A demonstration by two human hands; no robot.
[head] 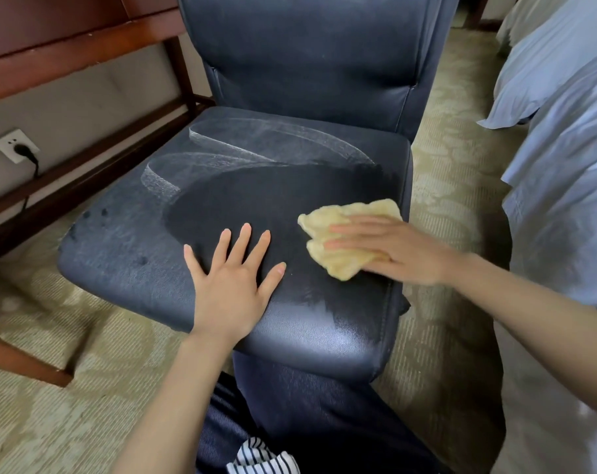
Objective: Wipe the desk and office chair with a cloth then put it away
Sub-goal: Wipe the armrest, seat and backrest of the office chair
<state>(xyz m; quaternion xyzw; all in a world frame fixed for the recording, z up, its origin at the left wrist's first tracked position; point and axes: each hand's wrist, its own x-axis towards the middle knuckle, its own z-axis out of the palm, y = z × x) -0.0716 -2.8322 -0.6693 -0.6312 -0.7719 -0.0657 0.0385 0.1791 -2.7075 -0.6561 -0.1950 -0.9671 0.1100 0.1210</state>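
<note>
Head view. The office chair point(290, 186) stood with its dark leather seat facing the camera and its backrest upright behind. The left hand point(233, 282) lay flat on the seat near the front edge, fingers straight and spread, palm down, holding nothing. The right hand point(389, 249) pressed the cloth point(344, 234) onto the seat close to the right edge, towards the front right corner; fingers were straight and laid across the cloth, not curled round it. The cloth was yellow, crumpled, and showed beyond the fingertips on the left and above the hand.

The seat's middle looked darker, and pale curved streaks ran across the back and left of the seat. A few dark spots sat near the left edge.

The wooden desk frame point(85, 159) stood left of the chair. A wall socket point(15, 145) with a black plug sat below it. White bedding point(563, 131) hung to the right of the chair. Patterned carpet point(51, 405) covered the floor.
</note>
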